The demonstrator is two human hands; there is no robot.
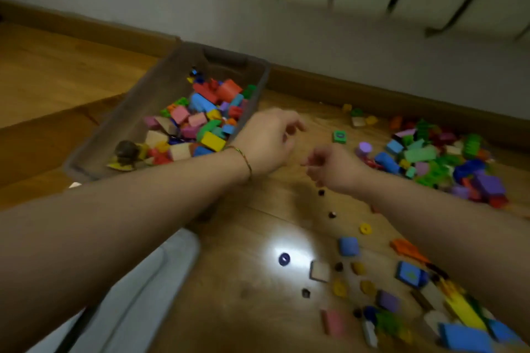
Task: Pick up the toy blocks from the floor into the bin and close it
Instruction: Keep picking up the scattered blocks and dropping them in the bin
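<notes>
Blocks [424, 153] likely light, rigid, smooth plastic; pinch across flat sides, scoop several together. Left hand [268, 142] fingers loosely curled, empty; right hand [334, 170] fingers curled, contents unclear.

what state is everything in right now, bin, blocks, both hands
bin, open, no lid, partly filled
blocks in bin, loose heap
block pile, on the floor by the wall
scattered blocks, loose on the floor
left hand, beside the bin, fingers loosely curled, nothing seen in them
right hand, fingers curled, too blurred to tell if holding anything
</notes>
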